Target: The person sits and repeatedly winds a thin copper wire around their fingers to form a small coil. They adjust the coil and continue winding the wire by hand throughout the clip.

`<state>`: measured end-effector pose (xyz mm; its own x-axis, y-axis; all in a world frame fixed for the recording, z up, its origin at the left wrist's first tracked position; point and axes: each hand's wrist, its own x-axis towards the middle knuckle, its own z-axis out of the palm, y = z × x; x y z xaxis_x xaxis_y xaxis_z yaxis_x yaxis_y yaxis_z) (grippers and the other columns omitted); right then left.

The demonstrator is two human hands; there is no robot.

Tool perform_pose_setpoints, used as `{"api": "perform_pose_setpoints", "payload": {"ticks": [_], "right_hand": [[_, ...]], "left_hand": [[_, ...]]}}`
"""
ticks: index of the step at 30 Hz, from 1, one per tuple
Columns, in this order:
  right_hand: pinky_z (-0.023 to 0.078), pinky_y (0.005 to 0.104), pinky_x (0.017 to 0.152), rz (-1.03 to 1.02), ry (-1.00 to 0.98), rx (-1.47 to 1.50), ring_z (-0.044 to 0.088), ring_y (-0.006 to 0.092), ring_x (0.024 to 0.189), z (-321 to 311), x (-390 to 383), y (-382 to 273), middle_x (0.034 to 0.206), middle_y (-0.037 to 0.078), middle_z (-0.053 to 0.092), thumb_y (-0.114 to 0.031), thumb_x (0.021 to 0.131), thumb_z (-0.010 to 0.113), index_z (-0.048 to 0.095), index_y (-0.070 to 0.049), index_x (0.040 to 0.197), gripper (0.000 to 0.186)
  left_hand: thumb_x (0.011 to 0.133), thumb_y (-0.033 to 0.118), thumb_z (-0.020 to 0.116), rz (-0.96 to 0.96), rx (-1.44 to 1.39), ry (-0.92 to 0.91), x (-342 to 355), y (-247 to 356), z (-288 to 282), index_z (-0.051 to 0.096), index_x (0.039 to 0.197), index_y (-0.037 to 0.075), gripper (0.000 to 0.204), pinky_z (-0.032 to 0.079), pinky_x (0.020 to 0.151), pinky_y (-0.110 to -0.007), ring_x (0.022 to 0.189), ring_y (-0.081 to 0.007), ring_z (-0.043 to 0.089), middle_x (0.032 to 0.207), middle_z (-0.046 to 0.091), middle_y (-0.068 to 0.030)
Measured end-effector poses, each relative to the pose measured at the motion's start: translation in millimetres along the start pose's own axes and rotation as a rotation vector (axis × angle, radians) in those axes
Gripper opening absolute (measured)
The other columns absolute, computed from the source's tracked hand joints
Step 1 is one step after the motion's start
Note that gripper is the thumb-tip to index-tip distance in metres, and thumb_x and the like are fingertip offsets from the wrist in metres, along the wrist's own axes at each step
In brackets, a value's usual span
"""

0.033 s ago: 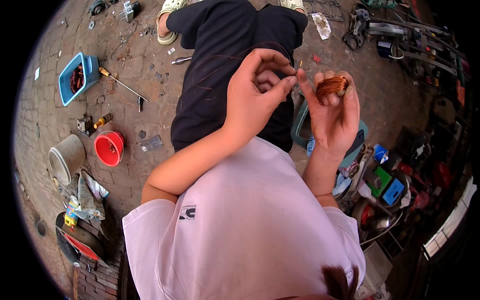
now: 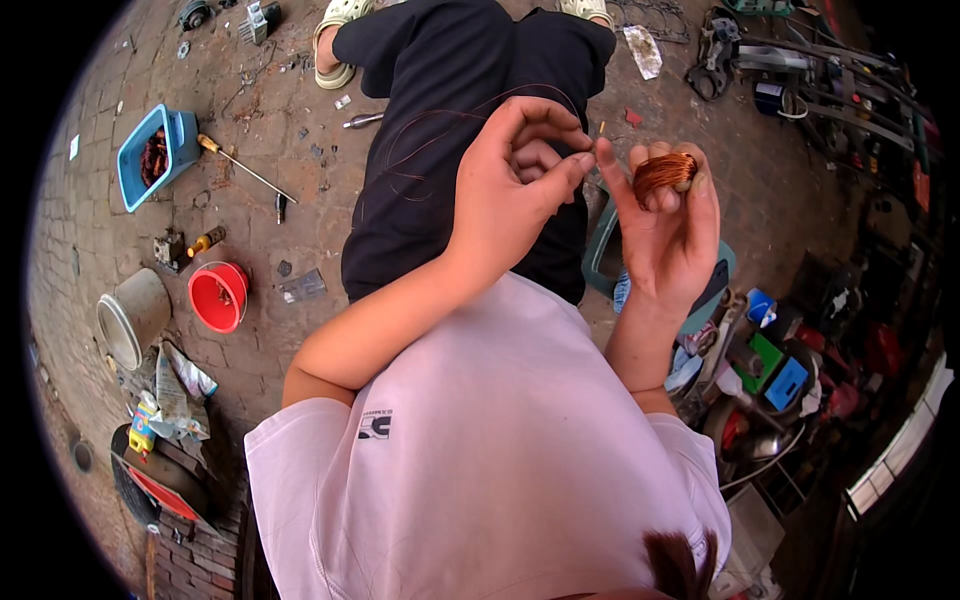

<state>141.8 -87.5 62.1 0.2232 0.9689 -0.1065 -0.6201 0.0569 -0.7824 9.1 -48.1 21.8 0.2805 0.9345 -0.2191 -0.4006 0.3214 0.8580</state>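
Note:
My right hand [image 2: 665, 215] holds a shiny coil of copper wire [image 2: 664, 174] in its curled fingers, with the index finger stretched toward the left hand. Thumb and fingertips of my left hand [image 2: 520, 175] are pinched together close to that index fingertip. What lies in the pinch is too small to see clearly, but thin loose copper wire [image 2: 405, 150] loops out around the left hand and over my dark trousers [image 2: 410, 215]. Both hands are raised above my lap.
At left on the brick ground are a blue basin [image 2: 185, 140] with reddish-brown scraps, a screwdriver [image 2: 245, 168], a red bucket [image 2: 218, 297] and a grey bucket [image 2: 150, 300]. A greenish stool [image 2: 598, 250] stands beside my legs. Metal parts [image 2: 775, 65] and clutter crowd the right side.

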Motion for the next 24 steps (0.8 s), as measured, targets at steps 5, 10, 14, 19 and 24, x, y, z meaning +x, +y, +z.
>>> {"api": "perform_pose_setpoints", "payload": {"ticks": [5,10,14,19,24], "right_hand": [[0.036,0.0522,0.105,0.001,-0.003,-0.011,0.048,0.012,0.077,-1.3,0.8,-0.5,0.072,0.003,0.047,-0.014,0.098,0.041,0.049,0.001,0.098,0.017],[0.035,0.053,0.105,-0.011,-0.007,-0.019,0.049,0.0126,0.078,-4.0,0.5,1.1,0.072,0.003,0.048,-0.014,0.098,0.042,0.049,0.001,0.099,0.017],[0.034,0.0541,0.106,-0.008,-0.02,-0.032,0.05,0.0132,0.08,-4.4,1.0,0.4,0.072,0.004,0.048,-0.013,0.098,0.043,0.049,0.001,0.099,0.016],[0.034,0.0546,0.106,-0.01,-0.024,-0.04,0.052,0.013,0.079,-4.4,1.3,0.6,0.073,0.005,0.05,-0.012,0.097,0.043,0.05,0.001,0.099,0.016],[0.035,0.0548,0.106,-0.014,-0.042,-0.029,0.052,0.0118,0.077,-6.7,1.5,1.9,0.074,0.005,0.051,-0.012,0.097,0.042,0.05,0.001,0.099,0.015]], "left_hand": [[0.082,-0.002,0.065,-0.077,-0.11,-0.046,0.8,2.1,0.3,0.052,0.101,-0.001,0.023,0.043,0.05,-0.017,0.06,-0.0025,0.053,0.087,0.062,-0.006],[0.083,-0.003,0.064,-0.093,-0.129,-0.053,0.3,3.0,-1.6,0.052,0.099,-0.001,0.02,0.04,0.049,-0.016,0.06,-0.0007,0.05,0.087,0.061,-0.0055],[0.083,-0.004,0.063,-0.059,-0.125,-0.029,0.2,0.4,-1.8,0.052,0.096,0.0,0.018,0.037,0.05,-0.016,0.06,0.0003,0.048,0.087,0.06,-0.0045],[0.084,-0.005,0.062,-0.03,-0.108,-0.035,0.2,-2.7,-2.0,0.052,0.094,0.0,0.015,0.037,0.052,-0.015,0.062,0.0007,0.047,0.088,0.059,-0.0029],[0.085,-0.003,0.062,-0.001,-0.101,-0.039,0.4,-3.3,-0.9,0.052,0.093,0.0,0.013,0.036,0.053,-0.016,0.062,0.0002,0.045,0.088,0.058,-0.0021]]}}
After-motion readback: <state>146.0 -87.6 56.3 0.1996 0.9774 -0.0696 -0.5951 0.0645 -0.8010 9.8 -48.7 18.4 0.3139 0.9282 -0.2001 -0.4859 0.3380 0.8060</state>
